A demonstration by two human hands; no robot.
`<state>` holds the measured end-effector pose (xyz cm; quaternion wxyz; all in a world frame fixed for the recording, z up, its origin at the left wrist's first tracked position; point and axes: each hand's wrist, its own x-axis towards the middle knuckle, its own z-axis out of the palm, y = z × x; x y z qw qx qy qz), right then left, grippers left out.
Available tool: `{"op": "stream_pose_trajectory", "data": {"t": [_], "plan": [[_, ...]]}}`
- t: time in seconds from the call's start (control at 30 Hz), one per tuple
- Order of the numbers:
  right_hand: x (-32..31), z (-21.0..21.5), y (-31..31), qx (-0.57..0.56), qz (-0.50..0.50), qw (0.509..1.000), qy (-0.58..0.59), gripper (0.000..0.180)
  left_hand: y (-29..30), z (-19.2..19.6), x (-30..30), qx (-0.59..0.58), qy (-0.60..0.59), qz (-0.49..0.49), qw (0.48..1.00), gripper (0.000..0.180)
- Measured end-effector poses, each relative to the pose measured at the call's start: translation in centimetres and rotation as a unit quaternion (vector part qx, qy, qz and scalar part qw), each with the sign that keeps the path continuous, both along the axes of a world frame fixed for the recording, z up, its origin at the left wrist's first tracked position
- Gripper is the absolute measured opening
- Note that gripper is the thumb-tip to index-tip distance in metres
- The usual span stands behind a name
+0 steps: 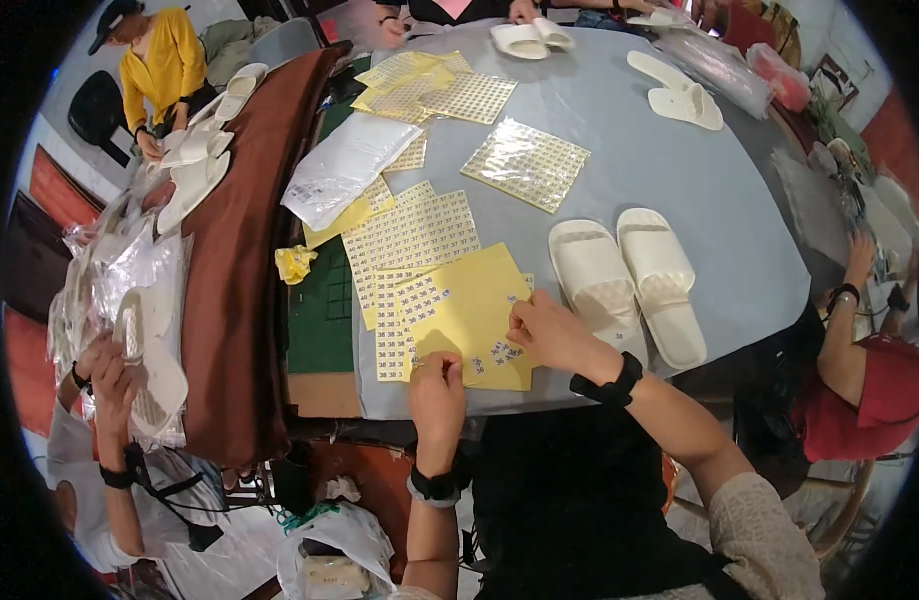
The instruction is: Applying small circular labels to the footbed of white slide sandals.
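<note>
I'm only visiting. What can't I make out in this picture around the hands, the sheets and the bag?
Right hand, head view: its own bent shape hides anything pinched in it.
Left hand, head view: its curled shape hides anything inside.
Printed sheets, head view: the yellow sheet covers part of them.
White plastic bag, head view: cut off by the lower edge.
</note>
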<state>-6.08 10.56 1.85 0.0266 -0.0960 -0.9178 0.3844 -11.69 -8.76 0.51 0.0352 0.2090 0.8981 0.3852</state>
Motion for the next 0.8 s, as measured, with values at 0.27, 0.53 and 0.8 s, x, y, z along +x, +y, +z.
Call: {"op": "stream_pose_trajectory", "data": {"t": [0.27,0.53,0.8], "plan": [[-0.9,-0.7,-0.2,0.077,-0.056,0.995,-0.035,0.021,0.1,-0.1,-0.3,0.012,-0.022,0.006,1.0,0.014],[-1.2,-0.2,0.6,0.015,-0.053,0.997,-0.046,0.02,0.2,0.1,-0.3,0.03,-0.093,0.079,0.992,0.012],[3.8,2.7,2.7,-0.212,-0.049,0.976,0.001,0.018,0.7,1.4,-0.6,-0.065,-0.086,0.075,0.991,0.016]]}}
